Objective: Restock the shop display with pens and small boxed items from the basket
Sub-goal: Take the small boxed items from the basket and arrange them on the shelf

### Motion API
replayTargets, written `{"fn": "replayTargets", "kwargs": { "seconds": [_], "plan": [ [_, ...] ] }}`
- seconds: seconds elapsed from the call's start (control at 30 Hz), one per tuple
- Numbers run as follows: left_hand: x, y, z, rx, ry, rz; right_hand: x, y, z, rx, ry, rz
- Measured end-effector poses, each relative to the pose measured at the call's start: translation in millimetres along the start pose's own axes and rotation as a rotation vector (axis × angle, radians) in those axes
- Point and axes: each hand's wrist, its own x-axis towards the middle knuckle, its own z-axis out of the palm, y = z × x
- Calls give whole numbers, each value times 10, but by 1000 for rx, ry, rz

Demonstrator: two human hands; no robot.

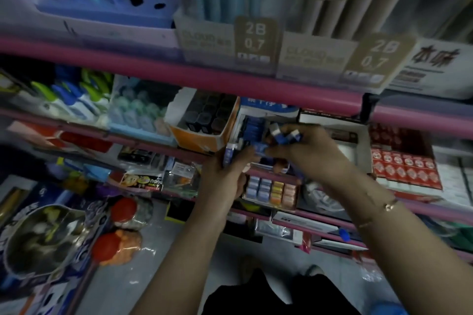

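Head view, looking down at a pink-railed shop display (pixel 179 64) with tiered shelves. Both hands are up at the middle tier, working at an open white carton (pixel 242 120) that holds small blue boxed items (pixel 253 128). The left hand (pixel 230 171) is at the carton's front left corner, fingers curled around a small blue-and-white box (pixel 229 155) held upright against the carton edge; the grip is closed on it. The right hand (pixel 304 146) reaches in from the right, fingers bunched and closed around several of the same little blue-and-white boxes (pixel 286 134), held just above the carton's interior; how many cannot be told, as the view is blurred. The two hands sit close together, nearly touching at the fingertips. A thin bracelet (pixel 390 206) shows on the right wrist. Left of the carton stands an orange-and-white box (pixel 202 139) filled with dark square items. Right of the hands lies a tray of red-and-white packets (pixel 407 166). Just below the hands, on the next tier down, is a tray of pastel blocks (pixel 271 190) in blue, yellow and peach. The upper shelf carries tan tags reading "2B 0.7" (pixel 254 38) in front of pale tubes. Far left, green and blue items (pixel 74 100) fill a shelf bin. The basket cannot be made out.
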Motion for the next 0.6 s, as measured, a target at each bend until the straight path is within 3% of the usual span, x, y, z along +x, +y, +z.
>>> {"fn": "replayTargets", "kwargs": {
  "seconds": [0.13, 0.3, 0.6],
  "plan": [
    [48, -104, -133, 488, 60, 304, 281, -35, -26, 17, 126, 62],
    [109, -204, -250, 843, 59, 410, 497, -8, 153, -235, -48, 122],
    [162, -178, -233, 873, 22, 403, 623, -25, 285, -624, -229, 44]
  ]
}}
